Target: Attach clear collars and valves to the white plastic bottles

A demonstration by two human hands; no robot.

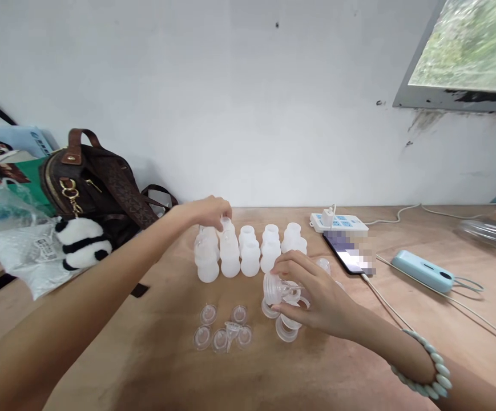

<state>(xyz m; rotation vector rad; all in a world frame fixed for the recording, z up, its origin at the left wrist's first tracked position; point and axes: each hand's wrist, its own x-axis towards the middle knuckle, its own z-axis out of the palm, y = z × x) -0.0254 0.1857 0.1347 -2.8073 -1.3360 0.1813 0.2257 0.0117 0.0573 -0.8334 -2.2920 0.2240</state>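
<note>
Several frosted white plastic bottles (250, 260) with rounded, stacked bulges stand in rows on the table. At the back of the left rows, my left hand (213, 212) is closed with its fingertips on the top of a bottle (227, 225); its grip is partly hidden. Between thumb and fingers, my right hand (311, 291) holds a clear ribbed plastic cap (273, 289) tipped on its side. Below that hand lie several translucent rings (287, 331), partly covered by it. Several clear round discs (202, 337) rest to the left, with a small clear funnel-shaped piece (232, 330) among them.
A brown backpack (89, 177) with a panda plush (84, 244) and a plastic bag (20, 245) stand at left. On the right are a power strip (346, 224), a charging phone (344, 251), a blue power bank (423, 271) and cables. A wall (248, 114) borders the table's back.
</note>
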